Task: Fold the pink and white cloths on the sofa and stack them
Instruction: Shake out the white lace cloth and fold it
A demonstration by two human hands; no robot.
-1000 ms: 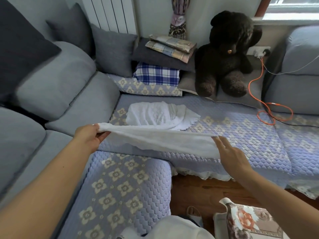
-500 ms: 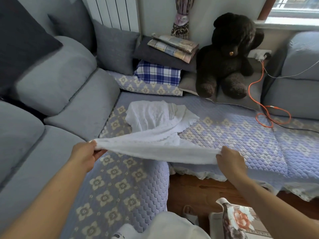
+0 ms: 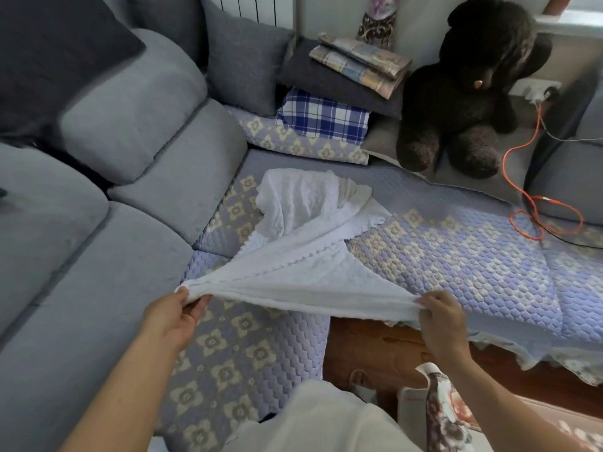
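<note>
A white cloth with a scalloped edge [image 3: 303, 272] stretches from the sofa seat toward me. My left hand [image 3: 173, 316] pinches its near left corner and my right hand [image 3: 439, 316] pinches its near right corner, so the near edge hangs taut between them. The far end of this cloth lies over a second, crumpled white cloth [image 3: 293, 200] on the quilted lilac seat cover [image 3: 456, 256]. No pink cloth shows plainly.
A big dark plush bear [image 3: 466, 89] sits at the back right beside an orange cable [image 3: 535, 203]. Folded plaid cloths [image 3: 321, 117] and grey cushions [image 3: 248, 57] are stacked in the corner. Wooden floor [image 3: 375, 347] shows below the seat edge.
Both hands have pulled the white cloth toward me and lower. My right hand went from straight fingers on the cloth's edge to pinching its corner. The view has tilted downward.
</note>
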